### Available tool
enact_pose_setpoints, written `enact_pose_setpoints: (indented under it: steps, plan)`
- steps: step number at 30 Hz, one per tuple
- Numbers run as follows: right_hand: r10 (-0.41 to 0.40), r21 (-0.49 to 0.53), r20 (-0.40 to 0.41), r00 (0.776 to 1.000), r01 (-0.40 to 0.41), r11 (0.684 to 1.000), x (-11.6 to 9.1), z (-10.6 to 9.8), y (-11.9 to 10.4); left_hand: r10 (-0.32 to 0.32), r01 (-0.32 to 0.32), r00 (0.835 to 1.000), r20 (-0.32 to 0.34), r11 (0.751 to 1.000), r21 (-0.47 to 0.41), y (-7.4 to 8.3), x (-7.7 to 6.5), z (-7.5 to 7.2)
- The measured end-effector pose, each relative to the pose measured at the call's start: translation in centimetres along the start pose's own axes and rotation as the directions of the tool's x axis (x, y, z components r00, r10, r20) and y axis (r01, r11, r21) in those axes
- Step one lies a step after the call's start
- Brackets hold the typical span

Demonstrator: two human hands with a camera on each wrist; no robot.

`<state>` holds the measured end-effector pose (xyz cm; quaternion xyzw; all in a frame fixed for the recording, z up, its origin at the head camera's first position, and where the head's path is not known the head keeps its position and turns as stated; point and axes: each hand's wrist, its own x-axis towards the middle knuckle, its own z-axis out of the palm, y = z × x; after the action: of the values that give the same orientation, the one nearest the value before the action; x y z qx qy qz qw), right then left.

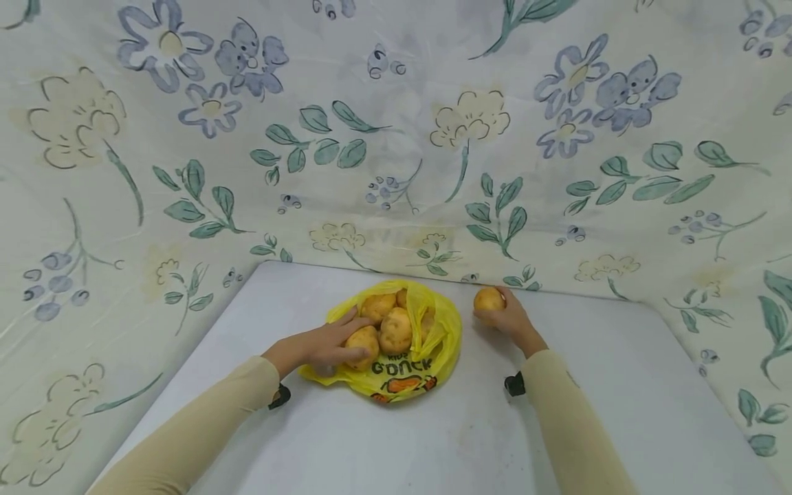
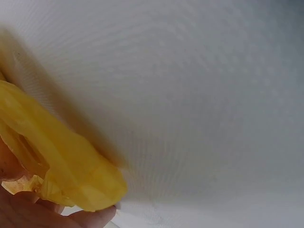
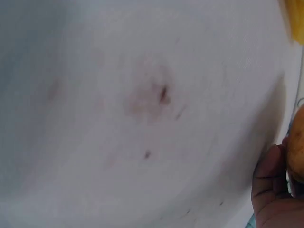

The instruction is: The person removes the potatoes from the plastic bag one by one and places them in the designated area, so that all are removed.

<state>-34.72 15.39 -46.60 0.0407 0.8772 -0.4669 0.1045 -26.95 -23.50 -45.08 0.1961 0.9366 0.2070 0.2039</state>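
A yellow plastic bag (image 1: 447,344) printed with dark lettering lies on the table, its mouth spread around several potatoes (image 1: 396,331). Over the bag's left side rests my left hand (image 1: 328,342), fingers spread at the potatoes and thumb along the nearest one (image 1: 364,346). In the left wrist view, fingertips (image 2: 97,217) show beside the yellow plastic (image 2: 80,166). Right of the bag, my right hand (image 1: 510,317) grips a single potato (image 1: 489,300) near the table's back edge. The right wrist view catches that potato (image 3: 297,147) at its right border, with the thumb against it.
The white table (image 1: 396,447) carries faint brown smudges (image 3: 152,97) in front of the right hand. A floral sheet (image 1: 396,137) hangs behind the table and along its sides. Black wrist straps (image 1: 515,385) show beneath the beige sleeves (image 1: 569,419).
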Motion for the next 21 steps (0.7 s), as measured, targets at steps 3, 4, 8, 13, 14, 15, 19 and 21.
enact_pose_setpoints:
  steps: [3,4,8,13,14,15,19,21]
  plan:
    - [0.016,-0.015,0.006,1.000,-0.016,1.000,-0.2,-0.2,0.3,0.006,-0.006,1.000,0.001,1.000,0.000,0.0,0.1,0.0]
    - [0.017,-0.011,0.008,1.000,-0.017,1.000,-0.2,-0.2,0.3,0.007,-0.007,1.000,0.001,1.000,0.001,0.1,0.1,0.0]
    - [0.005,-0.004,0.021,1.000,-0.005,1.000,-0.2,-0.2,0.4,0.012,-0.012,1.000,-0.006,1.000,0.002,0.0,0.2,0.1]
    - [0.030,-0.002,0.016,0.999,-0.030,1.000,0.1,0.1,0.6,0.014,-0.014,1.000,-0.005,1.000,-0.009,0.1,0.3,0.2]
    - [0.035,-0.004,0.020,0.999,-0.035,0.999,0.2,0.2,0.7,0.012,-0.012,1.000,-0.005,1.000,-0.010,0.1,0.3,0.2]
    - [0.034,-0.013,0.023,0.999,-0.034,0.999,0.4,0.3,0.8,0.009,-0.009,1.000,-0.004,1.000,-0.011,0.1,0.2,0.2]
    - [0.029,-0.048,0.031,0.999,-0.027,0.998,0.7,0.5,0.9,-0.001,0.000,1.000,-0.009,1.000,-0.007,0.1,0.2,0.2]
    - [0.025,-0.066,0.029,0.999,-0.023,0.998,0.8,0.7,1.0,-0.002,0.002,1.000,-0.010,1.000,-0.007,0.0,0.2,0.2]
